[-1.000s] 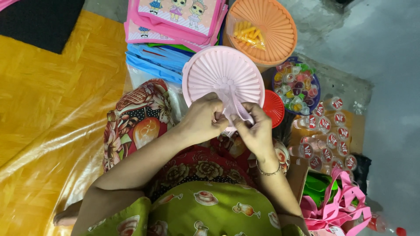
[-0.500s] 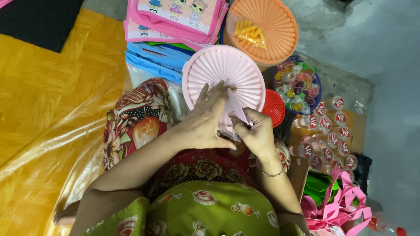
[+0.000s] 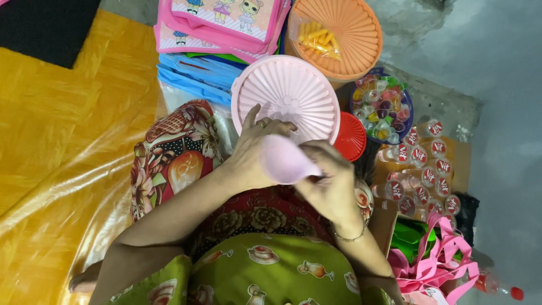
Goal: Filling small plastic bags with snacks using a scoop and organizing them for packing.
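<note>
While both hands pinch it, the smooth pale-pink soft plastic pouch (image 3: pixel 284 160) sits rounded and bulging over the lap, just below the ribbed round pink plastic lid (image 3: pixel 288 96). Left hand (image 3: pixel 254 152) fingers curl round its left side; right hand (image 3: pixel 330 181) clamps its right end. Beyond: ribbed orange plastic lid (image 3: pixel 344 34), small red ridged lid (image 3: pixel 351 137), glossy yellow plastic sheet (image 3: pixel 62 141).

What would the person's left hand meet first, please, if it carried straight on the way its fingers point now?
The left hand points up and away, its fingers already over the ribbed pink round lid. That lid comes first; depth is unclear, so contact cannot be confirmed.
</note>
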